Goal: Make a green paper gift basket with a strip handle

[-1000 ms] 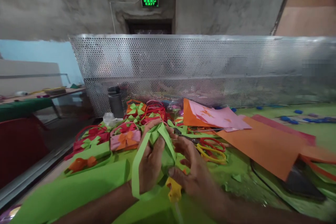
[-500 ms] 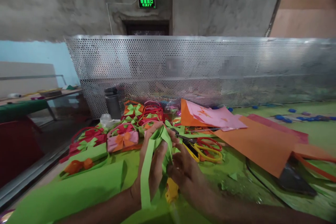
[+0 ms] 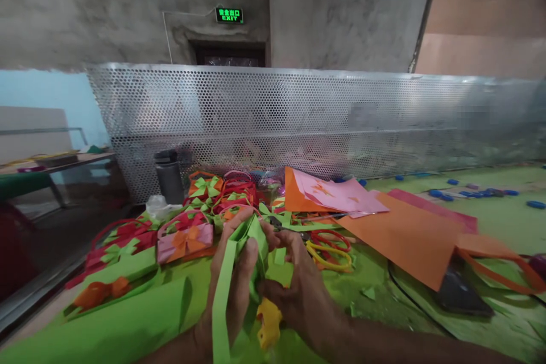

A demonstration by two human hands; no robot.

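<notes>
My left hand [image 3: 239, 273] is wrapped round a folded green paper piece [image 3: 252, 236], its thumb on the front. A long green strip [image 3: 222, 301] hangs from that piece past my left wrist. At the piece's right side, my right hand [image 3: 298, 284] has its fingers bent, the upper ones touching the green paper near its top edge. Just below the hands lies a yellow object [image 3: 268, 324], partly see-through at its lower end. Scissors with yellow handles [image 3: 328, 256] and red handles [image 3: 330, 237] rest right of my right hand.
Small paper bags with bows [image 3: 185, 242] crowd the left, with a dark bottle [image 3: 169, 176] behind. A green roll [image 3: 106, 324] lies front left. Orange sheets [image 3: 409, 233], pink sheets [image 3: 341, 190] and a dark phone-like object [image 3: 464, 290] are on the right. A perforated metal panel [image 3: 239, 102] stands behind.
The view has shifted, so the scene sits further left and slightly lower. My right hand's fingers have spread a little apart beside the green piece, which my left hand still holds.
</notes>
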